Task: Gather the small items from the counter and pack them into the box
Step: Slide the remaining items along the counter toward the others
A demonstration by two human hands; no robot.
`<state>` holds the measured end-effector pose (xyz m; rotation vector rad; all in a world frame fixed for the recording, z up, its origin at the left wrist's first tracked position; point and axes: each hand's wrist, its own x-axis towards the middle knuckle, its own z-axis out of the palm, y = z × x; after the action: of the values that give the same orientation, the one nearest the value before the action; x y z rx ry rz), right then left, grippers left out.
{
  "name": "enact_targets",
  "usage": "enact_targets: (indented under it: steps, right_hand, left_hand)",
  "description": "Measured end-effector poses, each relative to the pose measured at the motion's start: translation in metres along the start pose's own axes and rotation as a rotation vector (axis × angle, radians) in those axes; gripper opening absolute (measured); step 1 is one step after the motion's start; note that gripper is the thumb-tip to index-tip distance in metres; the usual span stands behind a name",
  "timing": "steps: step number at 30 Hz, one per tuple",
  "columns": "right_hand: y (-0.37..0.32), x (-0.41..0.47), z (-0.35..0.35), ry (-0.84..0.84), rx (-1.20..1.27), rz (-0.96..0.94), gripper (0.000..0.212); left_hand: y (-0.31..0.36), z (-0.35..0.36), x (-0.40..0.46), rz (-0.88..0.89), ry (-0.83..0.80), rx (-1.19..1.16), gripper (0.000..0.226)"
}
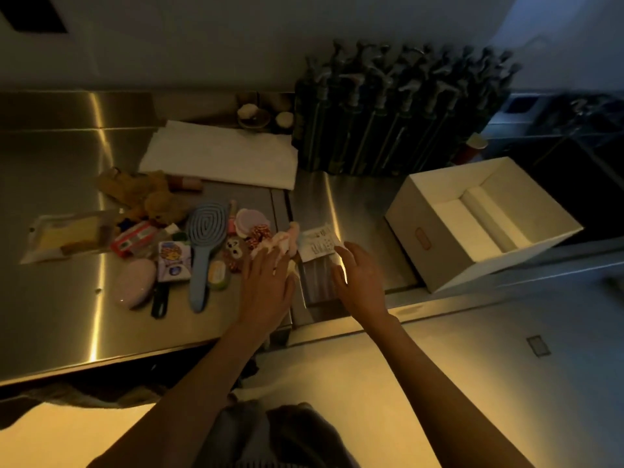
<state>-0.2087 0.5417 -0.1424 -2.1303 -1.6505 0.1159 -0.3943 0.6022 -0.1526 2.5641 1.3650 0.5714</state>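
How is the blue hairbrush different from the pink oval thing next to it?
The blue hairbrush has a long handle and a head full of open, looping slots; the pink oval thing has no handle and looks smooth and closed. The hairbrush is longer and flatter, while the pink oval is short and rounded like a pebble. Both lie untouched on the steel counter, left of the hands, outside the white box.

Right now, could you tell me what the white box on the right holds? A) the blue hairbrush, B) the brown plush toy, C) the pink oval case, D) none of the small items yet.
D: the white box shows only its own bare cardboard insert, while the blue hairbrush, brown plush toy and pink oval case all lie on the counter.
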Motion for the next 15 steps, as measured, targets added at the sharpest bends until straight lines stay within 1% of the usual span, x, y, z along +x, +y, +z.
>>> enact_targets:
  steps: [3,7,11,15]
  right_hand:
    - [0.007,0.0,-0.001,-0.034,0.034,0.005,0.04]
    - [0.005,0.005,0.003,-0.058,0.082,-0.017,0.042]
    - [0.006,0.013,0.013,-0.073,0.061,-0.08,0.04]
    - [0.013,0.023,0.025,-0.125,0.009,-0.106,0.047]
  left_hand:
    - [0.002,0.009,-0.009,-0.058,0.004,0.003,0.046]
    - [0.001,0.014,-0.017,-0.091,0.029,0.017,0.046]
    - [-0.006,0.021,-0.022,-0.137,0.006,0.049,0.045]
    - [-0.012,0.029,-0.03,-0.185,-0.056,0.068,0.054]
